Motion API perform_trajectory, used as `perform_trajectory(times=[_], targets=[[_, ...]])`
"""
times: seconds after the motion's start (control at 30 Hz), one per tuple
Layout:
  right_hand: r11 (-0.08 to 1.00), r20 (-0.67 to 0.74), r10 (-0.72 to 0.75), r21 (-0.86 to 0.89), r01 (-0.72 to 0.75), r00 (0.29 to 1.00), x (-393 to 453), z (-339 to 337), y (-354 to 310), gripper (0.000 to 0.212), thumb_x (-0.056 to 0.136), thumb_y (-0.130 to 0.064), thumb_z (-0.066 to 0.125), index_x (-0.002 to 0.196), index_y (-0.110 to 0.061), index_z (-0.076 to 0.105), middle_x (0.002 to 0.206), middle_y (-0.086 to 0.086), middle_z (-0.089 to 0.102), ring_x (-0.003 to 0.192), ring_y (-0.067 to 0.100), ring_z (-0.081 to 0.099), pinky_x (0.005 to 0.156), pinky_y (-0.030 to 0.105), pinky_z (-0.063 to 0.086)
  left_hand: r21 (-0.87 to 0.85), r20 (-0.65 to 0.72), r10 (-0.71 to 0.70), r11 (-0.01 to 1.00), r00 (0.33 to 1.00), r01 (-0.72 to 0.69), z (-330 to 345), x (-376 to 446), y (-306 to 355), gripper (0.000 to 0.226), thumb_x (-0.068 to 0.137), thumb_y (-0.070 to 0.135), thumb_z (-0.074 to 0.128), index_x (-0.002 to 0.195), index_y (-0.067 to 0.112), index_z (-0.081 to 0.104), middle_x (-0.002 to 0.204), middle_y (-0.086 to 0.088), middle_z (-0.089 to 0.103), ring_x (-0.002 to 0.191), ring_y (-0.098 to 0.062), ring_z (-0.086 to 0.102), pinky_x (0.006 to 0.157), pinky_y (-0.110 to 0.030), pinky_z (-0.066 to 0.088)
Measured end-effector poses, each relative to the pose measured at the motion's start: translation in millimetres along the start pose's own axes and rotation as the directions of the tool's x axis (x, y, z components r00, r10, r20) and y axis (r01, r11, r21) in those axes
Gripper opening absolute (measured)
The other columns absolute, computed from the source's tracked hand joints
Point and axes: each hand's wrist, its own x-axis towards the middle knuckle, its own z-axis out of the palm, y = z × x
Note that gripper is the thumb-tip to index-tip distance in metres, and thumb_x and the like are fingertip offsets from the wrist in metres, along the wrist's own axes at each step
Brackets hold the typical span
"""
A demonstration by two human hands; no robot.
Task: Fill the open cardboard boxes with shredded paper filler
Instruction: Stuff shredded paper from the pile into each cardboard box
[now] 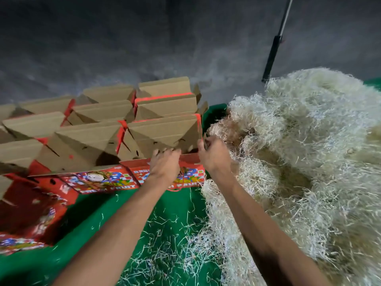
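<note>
Several open cardboard boxes with red printed sides stand in rows at the left; the nearest right one (165, 139) has its brown flaps up. My left hand (165, 165) lies over that box's front edge, fingers curled down over the rim. At the box's right corner my right hand (214, 154) has its fingers bent, with a few pale strands around them. A big heap of pale shredded paper filler (299, 145) fills the right side, touching my right forearm. Whether either hand truly grips anything is blurred.
A green sheet (165, 213) covers the ground under boxes and heap, strewn with loose shreds. Another red box (35, 213) stands at the near left. A dark pole (272, 56) leans on the grey wall behind the heap.
</note>
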Motion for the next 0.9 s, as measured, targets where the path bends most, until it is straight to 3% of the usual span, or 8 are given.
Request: perform_trajectory(times=[0.13,0.3,0.4,0.5,0.6,0.7,0.8,0.9], targets=[[0.990,0.001,0.131,0.055,-0.131,0.991,16,15,3,0.037,0.095,-0.041,0.060,0.116,-0.014,0.047,0.096,0.004,0.067,0.089,0.026,0.066,0.085,0.045,0.055,-0.103,-0.001,0.012,0.995,1.000,-0.012,5,1,-6,0.031,0.091,0.001,0.060,0.114,0.021,0.066,0.086,-0.002,0.069,0.084,-0.021,0.067,0.088,-0.040,0.050],[0.976,0.066,0.190,0.092,-0.195,0.980,17,20,7,0.031,0.092,-0.032,0.062,0.117,-0.015,0.057,0.087,0.003,0.070,0.083,0.024,0.070,0.081,0.043,0.059,-0.099,0.031,0.032,0.995,0.999,-0.029,-1,-7,-7,0.027,0.090,0.000,0.059,0.107,0.019,0.068,0.088,-0.003,0.071,0.086,-0.024,0.069,0.090,-0.040,0.052],[0.965,0.096,0.224,0.116,-0.235,0.970,5,16,11,0.026,0.092,-0.028,0.064,0.115,-0.016,0.060,0.077,0.002,0.070,0.068,0.019,0.067,0.064,0.035,0.057,-0.089,0.049,0.060,0.995,0.997,-0.056,-9,-21,-5,0.027,0.093,0.002,0.055,0.111,0.017,0.068,0.095,-0.005,0.071,0.089,-0.024,0.069,0.090,-0.040,0.053],[0.960,0.107,0.261,0.078,-0.270,0.959,-17,8,11,0.027,0.093,-0.030,0.065,0.117,-0.020,0.060,0.067,-0.004,0.065,0.050,0.005,0.056,0.042,0.012,0.034,-0.100,0.052,0.076,0.992,0.996,-0.071,-22,-45,-2,0.030,0.093,-0.002,0.048,0.108,0.015,0.068,0.093,-0.006,0.070,0.089,-0.025,0.068,0.091,-0.040,0.051],[0.948,0.142,0.264,0.144,-0.283,0.954,-50,-1,7,0.035,0.095,-0.021,0.064,0.128,-0.013,0.058,0.072,0.001,0.068,0.035,0.001,0.051,0.034,0.016,0.036,-0.155,0.076,0.078,0.986,0.994,-0.066,-33,-83,-1,0.033,0.090,-0.007,0.042,0.099,0.014,0.067,0.085,-0.006,0.069,0.085,-0.025,0.068,0.092,-0.042,0.051],[0.949,0.187,0.256,0.140,-0.284,0.948,-90,-9,2,0.028,0.096,-0.017,0.061,0.122,-0.008,0.059,0.075,0.005,0.068,0.044,0.006,0.056,0.042,0.021,0.047,-0.184,0.101,0.093,0.980,0.991,-0.073,-41,-122,-5,0.027,0.093,-0.004,0.047,0.101,0.012,0.067,0.088,-0.008,0.070,0.085,-0.025,0.069,0.092,-0.043,0.053],[0.955,0.217,0.264,0.075,-0.286,0.940,-129,-12,-7,0.015,0.092,-0.021,0.061,0.100,-0.010,0.068,0.080,0.005,0.072,0.069,0.020,0.066,0.070,0.039,0.061,-0.160,0.119,0.079,0.985,0.990,-0.060,-52,-158,-15,0.020,0.093,-0.001,0.053,0.102,0.011,0.066,0.095,-0.009,0.069,0.092,-0.025,0.068,0.090,-0.038,0.053],[0.967,0.219,0.244,0.018,-0.254,0.945,-160,-10,-19,0.013,0.089,-0.024,0.060,0.078,-0.017,0.063,0.065,-0.003,0.063,0.063,0.012,0.060,0.057,0.013,0.052,-0.136,0.103,0.054,0.990,0.993,-0.040,-62,-193,-28,0.027,0.091,-0.003,0.049,0.102,0.012,0.067,0.098,-0.008,0.069,0.095,-0.025,0.066,0.088,-0.035,0.049]])
